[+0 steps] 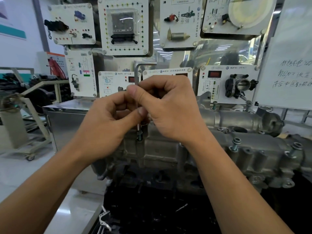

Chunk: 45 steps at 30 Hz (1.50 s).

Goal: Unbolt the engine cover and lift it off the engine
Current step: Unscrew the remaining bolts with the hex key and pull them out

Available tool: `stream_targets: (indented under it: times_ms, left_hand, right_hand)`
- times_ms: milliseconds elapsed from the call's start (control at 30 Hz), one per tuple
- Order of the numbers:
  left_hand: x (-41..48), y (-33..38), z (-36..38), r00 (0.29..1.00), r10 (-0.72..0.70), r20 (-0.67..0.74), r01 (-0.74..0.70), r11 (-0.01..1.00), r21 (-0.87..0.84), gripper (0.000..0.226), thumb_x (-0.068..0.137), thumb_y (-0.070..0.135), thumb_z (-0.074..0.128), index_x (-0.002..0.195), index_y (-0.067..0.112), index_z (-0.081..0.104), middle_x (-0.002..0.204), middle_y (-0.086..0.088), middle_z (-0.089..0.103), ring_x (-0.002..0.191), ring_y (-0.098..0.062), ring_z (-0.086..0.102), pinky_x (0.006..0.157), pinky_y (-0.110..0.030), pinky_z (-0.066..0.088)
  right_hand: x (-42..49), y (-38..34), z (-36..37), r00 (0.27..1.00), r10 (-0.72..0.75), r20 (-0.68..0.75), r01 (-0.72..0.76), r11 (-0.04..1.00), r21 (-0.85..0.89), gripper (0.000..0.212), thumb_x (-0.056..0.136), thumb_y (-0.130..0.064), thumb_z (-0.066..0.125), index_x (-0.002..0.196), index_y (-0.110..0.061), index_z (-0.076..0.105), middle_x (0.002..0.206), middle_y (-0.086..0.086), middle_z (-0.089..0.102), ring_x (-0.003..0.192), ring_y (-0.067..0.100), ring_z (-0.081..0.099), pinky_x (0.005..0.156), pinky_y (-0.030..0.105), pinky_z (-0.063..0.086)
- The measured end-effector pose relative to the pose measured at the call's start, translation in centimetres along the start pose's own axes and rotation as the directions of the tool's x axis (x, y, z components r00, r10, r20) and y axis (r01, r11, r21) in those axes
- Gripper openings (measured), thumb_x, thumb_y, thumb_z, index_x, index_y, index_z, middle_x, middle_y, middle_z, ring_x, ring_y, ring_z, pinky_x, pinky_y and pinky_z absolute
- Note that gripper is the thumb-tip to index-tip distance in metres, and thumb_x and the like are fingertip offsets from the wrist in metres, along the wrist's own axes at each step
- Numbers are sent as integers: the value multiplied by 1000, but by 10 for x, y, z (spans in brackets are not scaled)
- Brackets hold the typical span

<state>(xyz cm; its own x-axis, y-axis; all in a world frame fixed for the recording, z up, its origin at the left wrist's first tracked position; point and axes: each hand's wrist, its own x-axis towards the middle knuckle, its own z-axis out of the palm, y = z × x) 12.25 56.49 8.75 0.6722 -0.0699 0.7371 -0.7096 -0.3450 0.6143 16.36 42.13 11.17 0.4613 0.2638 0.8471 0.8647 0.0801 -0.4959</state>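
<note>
A grey cast-metal engine cover [253, 154] lies across the engine in front of me. An L-shaped hex key [138, 73] stands upright, its lower tip in a raised bolt [139, 134] at the cover's left end. My left hand [108, 125] and my right hand [170, 112] both pinch the key's shaft between thumb and fingers, the right a little higher. Further bolts [235, 143] stand partly raised along the cover's right side, another bolt [214, 105] at the back.
A panel of demo boards [125, 27] with sensors and connectors rises right behind the engine. A whiteboard [290, 65] stands at the right. A steel cabinet [67, 122] and a beige wheeled stand [25, 130] are at the left. Black parts fill the tray [152, 213] below.
</note>
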Motion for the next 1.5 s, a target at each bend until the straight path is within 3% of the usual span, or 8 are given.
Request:
stream_targets:
  times_ms: [100, 233, 533, 700, 833, 1000, 1167, 1500]
  left_hand:
    - [-2, 1, -4, 995, 20, 100, -12, 997, -80, 28, 86, 15, 57, 111, 19, 68, 106, 5, 77, 101, -9, 72, 84, -16, 54]
    - [-2, 0, -3, 1000, 4, 17, -3, 998, -70, 21, 79, 13, 64, 98, 9, 72, 88, 2, 79, 85, -10, 75, 75, -15, 56]
    - [5, 1, 5, 991, 18, -135, -3, 994, 110, 59, 59, 50, 76, 89, 0, 64, 78, -27, 63, 72, -47, 61, 64, -58, 56]
    - [1, -2, -3, 999, -30, 25, 32, 997, -67, 31, 84, 23, 62, 111, 9, 68, 101, -9, 76, 92, -14, 74, 78, -20, 57]
    - [-3, -2, -6, 997, -7, 78, 10, 999, -42, 26, 87, 18, 56, 109, 20, 71, 102, 2, 78, 98, -12, 74, 83, -18, 55]
    - [-1, -2, 5, 994, -4, -109, 2, 1000, -17, 45, 74, 27, 71, 97, -11, 65, 82, -21, 73, 74, -18, 75, 68, -24, 60]
    - [0, 2, 13, 981, 25, -195, -15, 999, 52, 57, 65, 42, 72, 89, -9, 63, 77, -32, 59, 59, -41, 55, 58, -48, 53]
    - [-8, -2, -5, 999, -49, 17, 51, 991, -121, 24, 83, 20, 61, 103, 16, 73, 95, 1, 79, 92, -12, 75, 77, -18, 57]
  right_hand:
    - [0, 1, -1, 999, 8, 43, -6, 999, -53, 13, 91, -12, 69, 81, -9, 76, 64, -9, 68, 61, 0, 62, 60, 20, 52]
    - [-1, 1, 0, 995, 41, 90, -39, 999, -25, 18, 96, -15, 62, 86, -10, 76, 59, -15, 63, 57, -3, 57, 56, 18, 47]
    - [0, 0, -1, 997, 77, -18, -75, 995, 71, 10, 80, -10, 81, 72, -13, 75, 48, -16, 59, 44, -1, 54, 48, 12, 43]
    - [1, 0, -1, 997, 56, 56, -59, 997, 56, 17, 89, -9, 71, 79, -24, 73, 64, -14, 68, 63, 1, 64, 63, 19, 53]
    - [1, 0, -3, 994, 49, 99, -52, 998, 20, 15, 93, -13, 65, 84, -22, 74, 63, -17, 65, 64, -2, 60, 64, 17, 50]
    - [-2, -4, -2, 998, 69, -12, -68, 994, 83, 8, 83, -14, 78, 76, -14, 76, 54, 2, 59, 53, 6, 54, 53, 21, 47]
    - [-2, -2, -1, 996, 89, -22, -87, 992, 92, 11, 77, -10, 84, 71, -12, 74, 49, -8, 52, 47, 6, 46, 49, 20, 41]
    - [0, 0, -4, 986, 63, 157, -73, 996, 56, 13, 95, -9, 62, 93, -13, 73, 67, -16, 66, 67, -2, 62, 63, 18, 51]
